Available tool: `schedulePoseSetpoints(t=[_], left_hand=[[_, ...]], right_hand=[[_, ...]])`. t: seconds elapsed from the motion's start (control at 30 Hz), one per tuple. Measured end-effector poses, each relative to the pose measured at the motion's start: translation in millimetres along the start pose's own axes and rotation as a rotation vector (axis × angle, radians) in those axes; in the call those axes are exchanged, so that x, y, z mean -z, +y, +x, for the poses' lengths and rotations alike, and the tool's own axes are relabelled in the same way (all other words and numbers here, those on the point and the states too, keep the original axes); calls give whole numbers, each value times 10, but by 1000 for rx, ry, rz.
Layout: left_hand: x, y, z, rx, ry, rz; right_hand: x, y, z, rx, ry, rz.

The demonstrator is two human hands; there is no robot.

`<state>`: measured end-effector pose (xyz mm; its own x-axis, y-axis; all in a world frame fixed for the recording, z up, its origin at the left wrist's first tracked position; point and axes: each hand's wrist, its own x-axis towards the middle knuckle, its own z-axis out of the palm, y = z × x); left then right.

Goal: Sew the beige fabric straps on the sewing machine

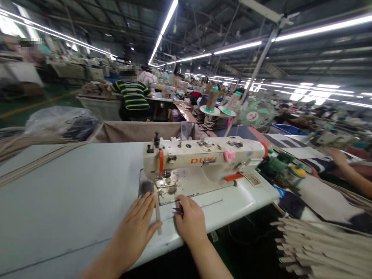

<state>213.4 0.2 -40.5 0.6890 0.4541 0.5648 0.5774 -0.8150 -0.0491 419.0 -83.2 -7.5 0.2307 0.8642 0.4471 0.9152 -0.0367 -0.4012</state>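
the left hand (138,223) lies palm down on the bench (72,201), its fingers straight out and open, gripping nothing. its thumb reaches across the strip (157,212), a narrow beige length that runs from beside the needle area of the machine (203,153) toward the bench's near edge. the right hand (191,221) is just right of the strip, fingers curled closed around small dark snips (178,210), whose tips point left toward it. the machine is white with orange letters and a pink clip (229,156) on its front. behind it stand two thread cones (213,99) and a green fan (255,112). a bundle of beige strips (325,248) lies at lower right. farther back, a person in a striped shirt (133,95) faces away; another person's hand (339,157) shows at far right.
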Motion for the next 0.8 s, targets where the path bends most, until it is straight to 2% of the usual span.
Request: schedulePoseSetpoints(t=[0.2, 0.43, 0.63, 0.8], left_hand=[[120, 56, 54, 73, -113, -23], [238, 97, 111, 82, -204, 37], [216, 74, 133, 117, -276, -10], [142, -20, 172, 132, -304, -55]], right_hand=[[-40, 100, 17, 124, 23, -46], [-71, 146, 48, 227, 106, -92], [-65, 145, 63, 258, 120, -108], [-72, 152, 66, 259, 98, -114]])
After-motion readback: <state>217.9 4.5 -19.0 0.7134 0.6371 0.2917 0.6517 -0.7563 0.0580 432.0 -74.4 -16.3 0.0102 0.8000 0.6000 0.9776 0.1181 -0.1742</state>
